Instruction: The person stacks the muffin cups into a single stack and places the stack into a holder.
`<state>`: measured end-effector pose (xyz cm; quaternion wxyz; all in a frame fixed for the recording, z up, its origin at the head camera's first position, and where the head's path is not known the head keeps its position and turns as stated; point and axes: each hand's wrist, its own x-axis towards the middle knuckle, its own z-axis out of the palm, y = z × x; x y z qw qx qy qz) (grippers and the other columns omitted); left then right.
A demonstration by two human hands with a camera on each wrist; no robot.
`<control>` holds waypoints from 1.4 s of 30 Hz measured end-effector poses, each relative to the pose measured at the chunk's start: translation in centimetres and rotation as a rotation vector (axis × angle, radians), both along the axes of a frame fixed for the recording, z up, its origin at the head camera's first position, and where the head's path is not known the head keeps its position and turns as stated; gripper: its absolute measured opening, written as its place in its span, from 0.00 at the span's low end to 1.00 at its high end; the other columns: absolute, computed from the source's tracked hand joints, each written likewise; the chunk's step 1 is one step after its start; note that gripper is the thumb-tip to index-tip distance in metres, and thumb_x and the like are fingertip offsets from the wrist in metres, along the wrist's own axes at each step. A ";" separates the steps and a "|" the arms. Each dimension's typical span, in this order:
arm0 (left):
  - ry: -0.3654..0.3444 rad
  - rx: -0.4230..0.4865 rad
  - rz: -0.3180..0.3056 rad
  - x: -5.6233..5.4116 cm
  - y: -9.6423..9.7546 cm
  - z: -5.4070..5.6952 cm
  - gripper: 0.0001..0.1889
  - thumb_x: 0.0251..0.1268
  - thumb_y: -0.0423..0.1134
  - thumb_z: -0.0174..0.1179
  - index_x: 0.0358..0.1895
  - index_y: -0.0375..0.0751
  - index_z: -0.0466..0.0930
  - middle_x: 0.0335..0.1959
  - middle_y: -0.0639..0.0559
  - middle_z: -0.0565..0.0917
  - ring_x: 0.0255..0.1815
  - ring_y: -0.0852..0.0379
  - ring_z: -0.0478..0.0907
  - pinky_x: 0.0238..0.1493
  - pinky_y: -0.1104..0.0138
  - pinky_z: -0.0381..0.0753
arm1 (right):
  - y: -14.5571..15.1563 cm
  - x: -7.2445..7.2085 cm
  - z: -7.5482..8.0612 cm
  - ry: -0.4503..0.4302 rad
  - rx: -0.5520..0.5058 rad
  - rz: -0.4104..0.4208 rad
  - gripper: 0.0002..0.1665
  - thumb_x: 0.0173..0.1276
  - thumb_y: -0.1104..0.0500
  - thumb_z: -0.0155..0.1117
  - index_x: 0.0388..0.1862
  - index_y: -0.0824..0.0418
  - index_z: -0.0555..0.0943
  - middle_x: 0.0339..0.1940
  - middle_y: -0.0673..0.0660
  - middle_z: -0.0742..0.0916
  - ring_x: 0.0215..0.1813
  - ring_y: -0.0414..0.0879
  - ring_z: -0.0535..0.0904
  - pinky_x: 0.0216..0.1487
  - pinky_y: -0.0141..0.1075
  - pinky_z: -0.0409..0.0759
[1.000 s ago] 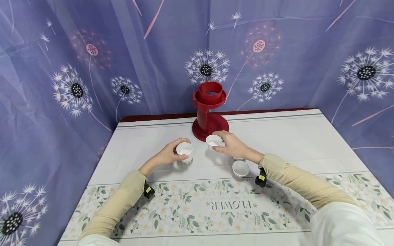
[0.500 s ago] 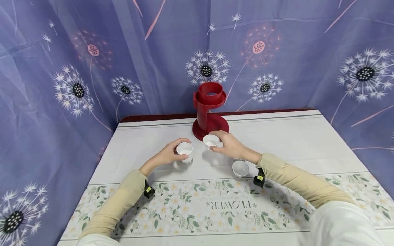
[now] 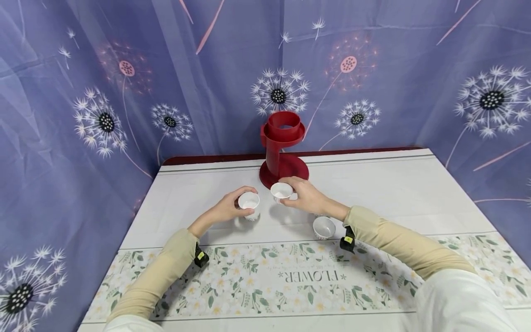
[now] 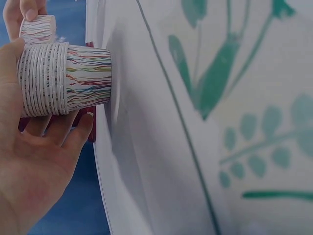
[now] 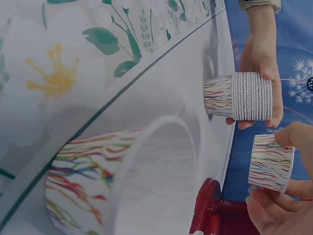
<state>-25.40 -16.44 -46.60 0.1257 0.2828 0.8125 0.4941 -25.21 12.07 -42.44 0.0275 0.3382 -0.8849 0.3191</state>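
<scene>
My left hand [image 3: 228, 207] grips a tall stack of nested paper cups [image 4: 63, 81], white with wavy coloured lines. The stack is upright, its base at or just above the tabletop. With thumb and fingers, my right hand [image 3: 308, 196] pinches one paper cup [image 5: 271, 164] by its sides, mouth upward. This cup is held off the table, a short gap to the right of the stack in the head view. Another paper cup [image 3: 324, 228] stands mouth up below the right forearm. Behind it, a bit of something similar is mostly hidden by the wrist.
A red stand [image 3: 272, 154] with a ring-shaped top and round base is at the back of the table, just beyond the right hand. The white tablecloth [image 3: 373, 184] has a flowered band across the front. A blue dandelion-print curtain [image 3: 232, 92] hangs behind and at the sides.
My right hand has shifted slightly left with its paper cup, closer to the stack. The left hand and its stack have stayed in place.
</scene>
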 end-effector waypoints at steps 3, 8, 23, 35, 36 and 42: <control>0.001 0.001 -0.008 0.0 -0.1 -0.1 0.29 0.61 0.35 0.67 0.65 0.38 0.68 0.54 0.38 0.76 0.45 0.49 0.76 0.44 0.68 0.78 | -0.2 -0.1 0.0 0.008 0.000 0.003 0.34 0.59 0.55 0.71 0.62 0.68 0.74 0.57 0.62 0.82 0.58 0.53 0.77 0.59 0.48 0.77; -0.003 0.020 -0.009 -0.2 -0.1 -0.1 0.29 0.61 0.34 0.66 0.65 0.37 0.68 0.55 0.38 0.76 0.46 0.50 0.76 0.43 0.68 0.78 | -0.5 -0.1 0.3 0.014 0.007 0.009 0.34 0.59 0.55 0.71 0.62 0.66 0.74 0.57 0.61 0.82 0.58 0.53 0.77 0.59 0.48 0.77; -0.011 0.014 -0.002 0.1 -0.1 0.0 0.28 0.60 0.35 0.67 0.64 0.43 0.70 0.53 0.40 0.77 0.46 0.53 0.76 0.44 0.67 0.78 | -1.4 0.0 1.3 0.018 0.017 0.044 0.34 0.60 0.54 0.70 0.63 0.64 0.73 0.58 0.60 0.81 0.49 0.48 0.79 0.47 0.39 0.83; -0.024 -0.057 0.025 0.0 -0.1 0.2 0.30 0.61 0.32 0.65 0.67 0.36 0.66 0.52 0.34 0.77 0.49 0.41 0.77 0.43 0.71 0.78 | -3.5 0.3 2.4 0.007 -0.017 0.174 0.33 0.60 0.59 0.69 0.65 0.63 0.72 0.55 0.58 0.81 0.54 0.49 0.77 0.50 0.45 0.82; -0.032 -0.060 0.027 -0.1 -0.1 0.2 0.31 0.61 0.32 0.65 0.67 0.36 0.65 0.53 0.34 0.77 0.50 0.40 0.77 0.44 0.70 0.78 | -3.7 0.3 2.4 0.013 -0.020 0.180 0.33 0.60 0.59 0.69 0.65 0.63 0.72 0.55 0.58 0.82 0.53 0.49 0.78 0.50 0.45 0.82; -0.035 -0.060 0.027 -0.1 -0.2 0.2 0.32 0.61 0.33 0.65 0.68 0.38 0.64 0.56 0.37 0.76 0.53 0.43 0.77 0.47 0.68 0.78 | -4.5 0.3 2.5 0.017 -0.040 0.208 0.33 0.61 0.58 0.70 0.63 0.65 0.72 0.57 0.59 0.81 0.53 0.49 0.78 0.49 0.46 0.82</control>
